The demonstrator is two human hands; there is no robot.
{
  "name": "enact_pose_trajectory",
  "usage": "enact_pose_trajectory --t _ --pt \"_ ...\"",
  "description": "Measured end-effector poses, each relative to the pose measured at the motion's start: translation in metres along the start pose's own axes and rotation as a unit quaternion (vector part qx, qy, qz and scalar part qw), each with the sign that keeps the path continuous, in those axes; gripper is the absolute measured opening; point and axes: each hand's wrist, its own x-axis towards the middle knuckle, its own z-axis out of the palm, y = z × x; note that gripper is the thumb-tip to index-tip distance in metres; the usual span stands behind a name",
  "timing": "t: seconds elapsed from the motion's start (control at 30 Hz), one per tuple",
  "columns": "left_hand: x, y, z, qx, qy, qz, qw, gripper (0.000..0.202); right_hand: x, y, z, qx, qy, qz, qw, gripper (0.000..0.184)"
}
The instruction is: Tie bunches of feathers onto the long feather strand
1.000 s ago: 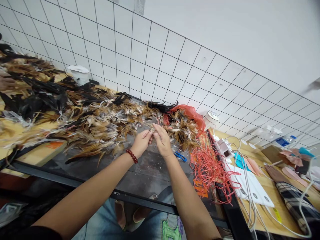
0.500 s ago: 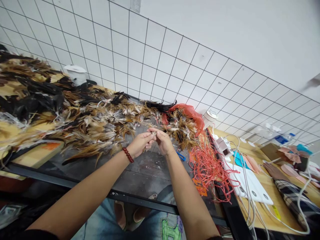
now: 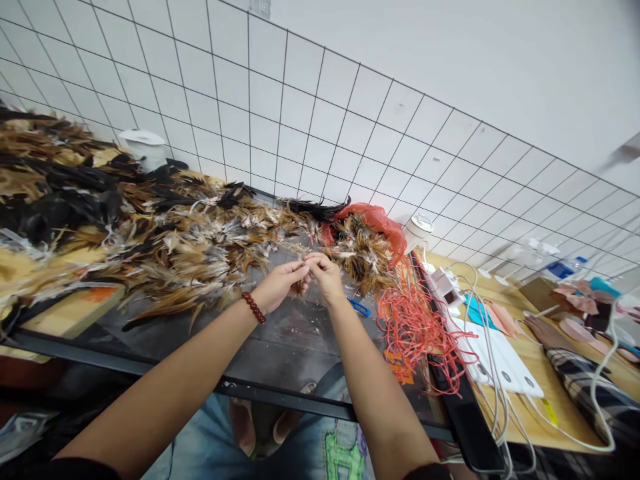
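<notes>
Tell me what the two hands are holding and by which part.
The left hand and right hand pinch a small brown feather tuft between them; which part of it cannot be told.

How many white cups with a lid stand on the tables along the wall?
2. One white cup stands at the far left, behind the dark feathers; the other stands just right of the red bag. More may be hidden under feathers.
</notes>
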Motion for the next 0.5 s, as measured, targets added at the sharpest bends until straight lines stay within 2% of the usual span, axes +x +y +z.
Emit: enact_pose_trajectory --t 0.1,0.17,0.23,0.3,0.4,0.5 --pt "0.004 -0.003 -0.004 0.076 0.057 0.038 0.995 0.032 0.000 0.002 0.006 -0.006 0.017 -0.028 0.999 0.022" --pt "0.005 -0.003 -0.006 0.126 0.069 0.067 0.987 0.029 0.001 -0.001 0.008 0.002 0.010 -0.025 1.000 0.022" --pt "0.005 -0.001 -0.007 0.155 0.070 0.088 0.982 0.025 0.003 -0.005 0.005 -0.001 0.002 -0.028 1.000 0.022" --pt "0.005 0.002 -0.008 0.154 0.098 0.099 0.978 0.023 0.007 -0.009 -0.003 -0.033 0.016 -0.039 0.999 0.023" --pt "0.007 0.005 -0.012 0.104 0.178 0.112 0.972 0.021 0.012 -0.014 -0.022 -0.173 0.027 -0.023 0.984 0.016" --pt "0.012 0.005 -0.019 0.022 0.234 0.122 0.964 0.022 0.012 -0.016 -0.036 -0.341 -0.040 0.040 0.938 0.004"
